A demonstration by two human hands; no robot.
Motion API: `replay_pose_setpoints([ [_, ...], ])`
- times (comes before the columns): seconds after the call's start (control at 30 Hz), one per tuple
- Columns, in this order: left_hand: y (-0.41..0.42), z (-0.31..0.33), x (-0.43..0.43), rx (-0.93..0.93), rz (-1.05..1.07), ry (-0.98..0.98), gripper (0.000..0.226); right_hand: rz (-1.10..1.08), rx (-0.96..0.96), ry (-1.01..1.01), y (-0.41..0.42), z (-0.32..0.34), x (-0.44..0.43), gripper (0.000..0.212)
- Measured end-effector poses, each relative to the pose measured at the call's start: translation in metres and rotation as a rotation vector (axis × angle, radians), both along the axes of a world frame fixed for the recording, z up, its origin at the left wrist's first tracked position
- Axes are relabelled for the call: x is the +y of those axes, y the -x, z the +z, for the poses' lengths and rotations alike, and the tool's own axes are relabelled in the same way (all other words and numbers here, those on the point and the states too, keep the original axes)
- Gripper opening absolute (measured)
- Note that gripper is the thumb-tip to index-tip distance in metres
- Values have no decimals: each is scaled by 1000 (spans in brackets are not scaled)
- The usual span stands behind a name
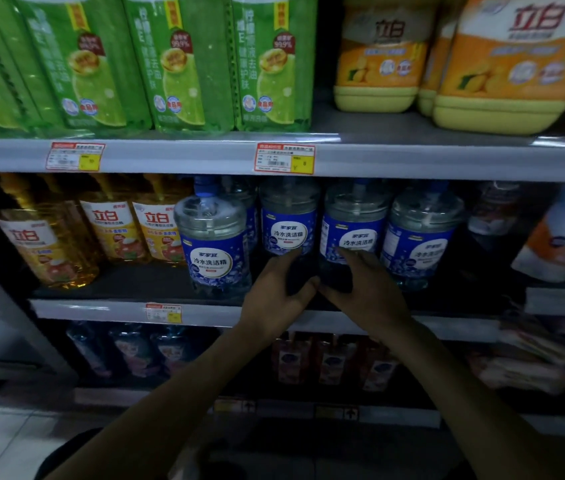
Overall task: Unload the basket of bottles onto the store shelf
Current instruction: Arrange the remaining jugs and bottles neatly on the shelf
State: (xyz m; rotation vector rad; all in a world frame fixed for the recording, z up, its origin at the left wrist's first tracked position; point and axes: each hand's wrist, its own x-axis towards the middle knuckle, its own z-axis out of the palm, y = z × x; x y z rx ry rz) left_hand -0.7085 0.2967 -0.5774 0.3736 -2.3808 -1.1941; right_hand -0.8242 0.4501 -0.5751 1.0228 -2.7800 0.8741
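Several clear bottles with blue labels stand in a row on the middle shelf point(101, 308). My left hand point(281, 292) grips the base of one bottle point(289, 220) near the middle of the row. Beside it, my right hand point(364, 289) grips the base of the neighbouring bottle point(355, 226). The two thumbs nearly touch between the bottles. Another blue-labelled bottle point(213, 237) stands at the front left of the row and one more point(419, 237) to the right. The bottom of the frame is too dark to make out the basket.
Yellow detergent bottles point(114, 230) stand left of the row, with a gap of bare shelf in front of them. Green bottles point(177, 64) and orange jugs point(502, 71) fill the shelf above. Pouches point(561, 233) sit at the right; dark bottles point(135, 351) line the shelf below.
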Motion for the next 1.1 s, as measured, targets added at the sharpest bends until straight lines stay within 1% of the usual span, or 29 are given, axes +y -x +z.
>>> replay_pose_setpoints([
  [0.07,7,0,9,-6,13,101,68,-41,21,-80,4,-3,8,85],
  [0.13,17,3,17,-38,20,180,72,-67,-28,-103,9,-3,16,82],
  [0.2,27,2,25,-64,4,213,73,-79,-93,-44,13,-2,24,79],
  [0.27,36,-2,34,-81,-21,186,68,-128,-104,52,17,-3,34,70],
  [0.33,45,-6,45,-75,-46,112,64,-192,-110,86,21,-6,45,66],
  [0.37,51,-7,52,-65,-65,46,61,-202,-121,89,24,-8,50,66],
  [0.43,68,-6,67,-36,-111,-150,55,-184,-167,119,32,-12,60,66],
  [0.53,96,-2,88,12,-177,-449,41,-160,-215,169,43,-17,67,54],
  [0.6,111,-6,99,41,-212,-560,41,-153,-210,151,47,-19,67,49],
  [0.63,116,-8,103,54,-224,-599,45,-157,-201,137,48,-21,67,50],
  [0.73,124,-14,111,87,-202,-643,48,-176,-201,99,48,-23,67,60],
  [0.8,126,-14,113,113,-188,-694,42,-182,-201,76,49,-24,69,67],
  [0.87,128,-15,113,129,-205,-717,37,-172,-195,75,50,-24,72,69],
  [1.0,133,-18,109,102,-246,-720,51,-173,-191,79,54,-25,80,72],
  [1.1,133,-17,104,53,-277,-696,54,-182,-166,89,53,-25,77,69],
])
